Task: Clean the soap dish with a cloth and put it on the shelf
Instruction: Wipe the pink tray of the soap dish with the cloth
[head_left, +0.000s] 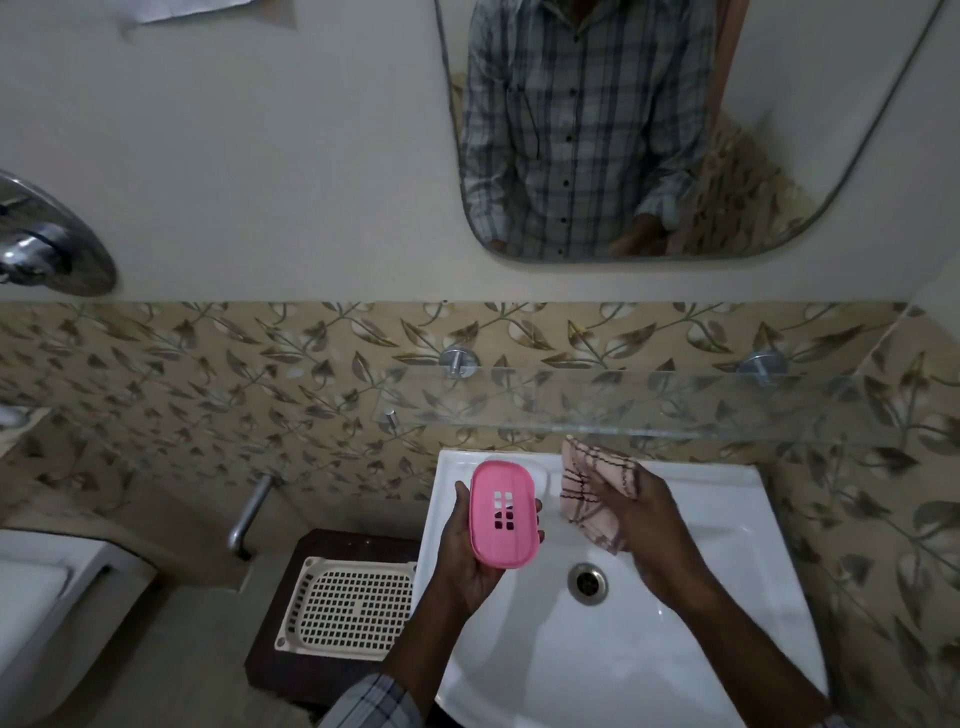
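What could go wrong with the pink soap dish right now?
1. The left hand holds the soap dish by its edges over the rim of the sink; it might slip and fall.
2. The glass shelf is see-through and hard to spot in this dim light, so the dish could bump its front edge.

- No text, label, brand, number or sign can be read anywhere in the head view.
- The sheet of paper (192, 8) on the wall at the top left edge is cut off by the frame, and no writing on it can be made out.
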